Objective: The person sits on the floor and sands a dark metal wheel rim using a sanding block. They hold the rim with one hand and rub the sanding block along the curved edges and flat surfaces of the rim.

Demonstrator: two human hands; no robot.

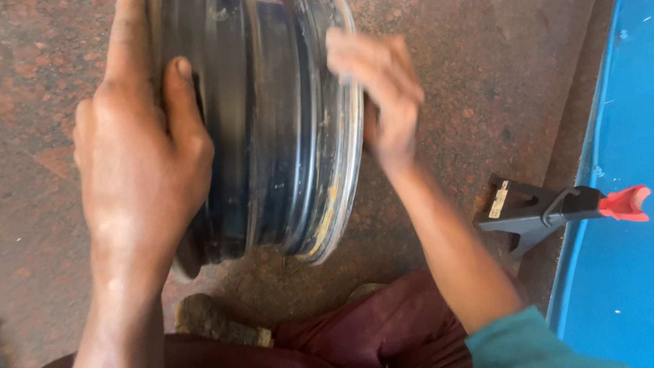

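A bare metal wheel rim [272, 136], dark and scuffed with yellowish marks on its lip, stands on edge on the reddish speckled floor [477, 68]. My left hand [139, 157] grips its left side, thumb lying over the rim's edge. My right hand [381, 95] is blurred and curls around the right lip of the rim, fingers over the top of the flange.
A black clamp-like tool with a red handle [552, 208] lies at the right, straddling the floor and a blue surface [613, 272]. My dark red trousers [368, 334] and a dusty shoe [211, 320] show at the bottom.
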